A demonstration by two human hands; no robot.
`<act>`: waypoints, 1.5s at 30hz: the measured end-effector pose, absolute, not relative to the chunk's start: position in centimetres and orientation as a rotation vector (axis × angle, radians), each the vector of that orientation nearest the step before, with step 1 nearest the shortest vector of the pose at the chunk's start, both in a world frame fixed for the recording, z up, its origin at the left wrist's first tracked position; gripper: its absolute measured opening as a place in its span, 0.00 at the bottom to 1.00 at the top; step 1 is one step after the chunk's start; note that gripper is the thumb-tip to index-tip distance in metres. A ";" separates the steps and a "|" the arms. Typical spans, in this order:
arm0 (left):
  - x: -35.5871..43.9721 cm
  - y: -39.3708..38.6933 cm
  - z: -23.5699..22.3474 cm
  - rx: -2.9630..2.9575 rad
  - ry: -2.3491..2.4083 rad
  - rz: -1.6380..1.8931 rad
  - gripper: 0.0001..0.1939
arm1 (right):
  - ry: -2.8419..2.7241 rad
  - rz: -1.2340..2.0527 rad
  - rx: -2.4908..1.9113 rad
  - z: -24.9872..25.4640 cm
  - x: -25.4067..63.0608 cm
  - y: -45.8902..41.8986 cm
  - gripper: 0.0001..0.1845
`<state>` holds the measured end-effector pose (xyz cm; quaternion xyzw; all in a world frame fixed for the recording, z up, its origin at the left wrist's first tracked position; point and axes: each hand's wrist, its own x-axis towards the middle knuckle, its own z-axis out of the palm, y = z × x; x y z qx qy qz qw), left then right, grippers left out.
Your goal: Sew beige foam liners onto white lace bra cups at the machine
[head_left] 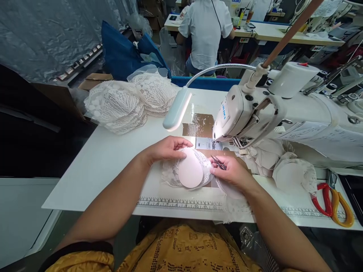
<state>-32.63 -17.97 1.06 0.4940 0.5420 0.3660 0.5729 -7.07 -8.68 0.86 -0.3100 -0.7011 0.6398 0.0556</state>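
A white lace bra cup (pixel 190 170) with a smooth oval pad lies on the table before the sewing machine. My left hand (pixel 169 150) pinches its upper left edge between thumb and fingers. My right hand (pixel 228 170) grips the lace at the cup's right side, and small dark thread snips (pixel 218 162) sit in the same hand, their tips pointing up and left. More lace (pixel 236 206) hangs from below my right hand over the table's front edge. The sewing machine's needle area (pixel 217 145) is just beyond the cup.
The white sewing machine (pixel 295 109) fills the right side. A lamp (pixel 177 109) hangs over the table. Stacked lace cups (pixel 119 105) lie at the back left, more lace pieces (pixel 295 173) at right. Red-and-orange-handled scissors (pixel 330 200) rest near the front edge. A person (pixel 205 34) sits beyond.
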 end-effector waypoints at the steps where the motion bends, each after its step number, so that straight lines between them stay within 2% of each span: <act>1: -32.4 -17.9 1.0 1.201 1.351 0.877 0.25 | -2.131 1.938 -0.934 0.8 -7.1 -8.7 0.06; 5: -30.5 -17.4 1.2 1.579 1.625 0.949 0.30 | -2.155 1.970 -0.882 0.9 -7.1 -8.8 0.08; 7: -29.4 -17.1 1.3 1.759 1.587 0.944 0.31 | -2.182 1.951 -0.861 1.0 -7.1 -8.8 0.09; 9: -28.4 -16.9 1.3 1.813 1.498 0.865 0.28 | -2.205 1.912 -0.844 1.2 -7.2 -8.8 0.09; 13: -27.7 -16.8 0.9 1.614 1.373 0.722 0.15 | -2.187 1.928 -0.820 1.3 -7.3 -9.0 0.10; 19: -27.7 -16.9 0.9 1.242 1.206 0.726 0.15 | -2.221 1.814 -0.851 0.8 -7.0 -8.9 0.15; 26: -27.7 -17.0 0.9 1.115 1.160 0.766 0.16 | -2.326 1.579 -0.796 1.0 -6.4 -8.5 0.18; 34: -27.9 -16.9 -0.2 1.047 1.090 0.788 0.17 | -2.250 1.805 -0.755 0.7 -6.9 -8.5 0.13; 40: -27.7 -16.9 0.0 1.056 1.077 0.761 0.18 | -2.218 1.752 -0.836 0.9 -7.6 -9.1 0.08; 45: -27.7 -16.9 0.4 1.074 1.115 0.758 0.18 | -2.214 1.723 -0.838 1.2 -7.6 -8.8 0.08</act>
